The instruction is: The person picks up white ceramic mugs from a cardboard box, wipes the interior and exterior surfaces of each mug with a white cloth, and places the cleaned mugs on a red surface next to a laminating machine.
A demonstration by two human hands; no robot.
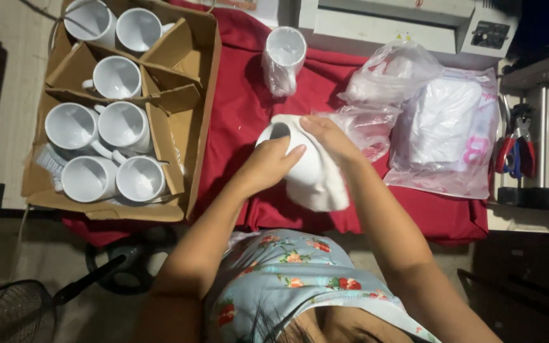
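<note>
My left hand [268, 166] grips a white mug [297, 159] tipped on its side above the red cloth [243, 108]. My right hand [328, 136] presses a white cloth [322, 190] over the mug's top and side; the cloth hangs down below the mug. Further back on the red cloth stands another white mug [284, 57], wrapped in clear plastic.
A cardboard box [192, 114] with dividers at the left holds several white mugs. Clear plastic bags [389, 70] and a bagged white stack [446, 127] lie at the right. A grey machine [408, 25] sits at the back. Pliers [516, 149] stand at far right. A fan [14, 311] is on the floor.
</note>
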